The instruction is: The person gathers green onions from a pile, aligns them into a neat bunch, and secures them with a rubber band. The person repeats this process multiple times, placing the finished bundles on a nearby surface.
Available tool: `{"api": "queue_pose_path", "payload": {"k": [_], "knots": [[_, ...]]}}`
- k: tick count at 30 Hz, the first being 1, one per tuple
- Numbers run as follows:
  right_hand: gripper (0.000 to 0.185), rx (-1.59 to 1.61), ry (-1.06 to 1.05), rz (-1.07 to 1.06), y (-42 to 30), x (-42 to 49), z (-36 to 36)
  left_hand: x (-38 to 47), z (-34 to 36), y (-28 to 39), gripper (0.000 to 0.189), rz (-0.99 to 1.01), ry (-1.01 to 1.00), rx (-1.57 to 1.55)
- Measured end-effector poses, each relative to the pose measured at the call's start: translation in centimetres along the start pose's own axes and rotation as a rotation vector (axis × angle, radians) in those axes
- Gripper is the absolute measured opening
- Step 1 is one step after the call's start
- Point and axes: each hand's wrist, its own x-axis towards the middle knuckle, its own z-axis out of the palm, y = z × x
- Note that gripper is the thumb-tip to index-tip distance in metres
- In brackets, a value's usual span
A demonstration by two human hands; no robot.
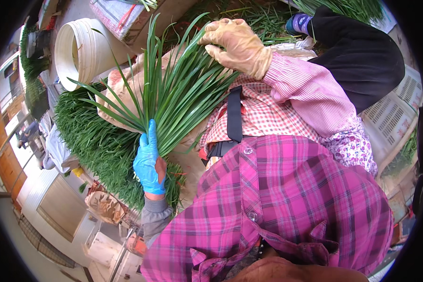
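Note:
My left hand (150, 158), in a blue glove with a reddish-brown patch on the palm side, grips a bunch of long flat green leaves (176, 95), probably Chinese chives, near its lower end. The blades fan out up and to the right. Over their tips at the upper right is my right hand (236, 47), in a yellowish glove, its thumb and curled fingers apart; its contact with the blades is unclear. Beneath the bunch lies a pale cloth or sack (130, 84). A large pile of similar green leaves (102, 148) lies left of my left hand.
A white plastic bucket (88, 51) lies on its side at the upper left, near a printed sack (116, 16). Loose green blades (275, 28) lie at the top, beside a bent leg in black trousers (356, 56). A person (30, 134) is far left.

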Motion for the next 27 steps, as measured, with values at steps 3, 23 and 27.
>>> {"api": "queue_pose_path", "payload": {"k": [3,23,27], "knots": [[0.019,-0.029,-0.04,-0.029,0.0,0.4,0.3,0.1,-0.6,0.7,0.086,-0.009,0.003,0.032],[0.016,0.328,0.161,0.245,2.5,2.1,0.2,1.7,-3.7,-0.7,0.095,0.269,0.098,-0.357],[0.013,0.86,0.243,0.378,2.7,3.8,-3.2,5.2,-8.5,-2.1,0.089,-0.007,-0.053,-0.816]]}}
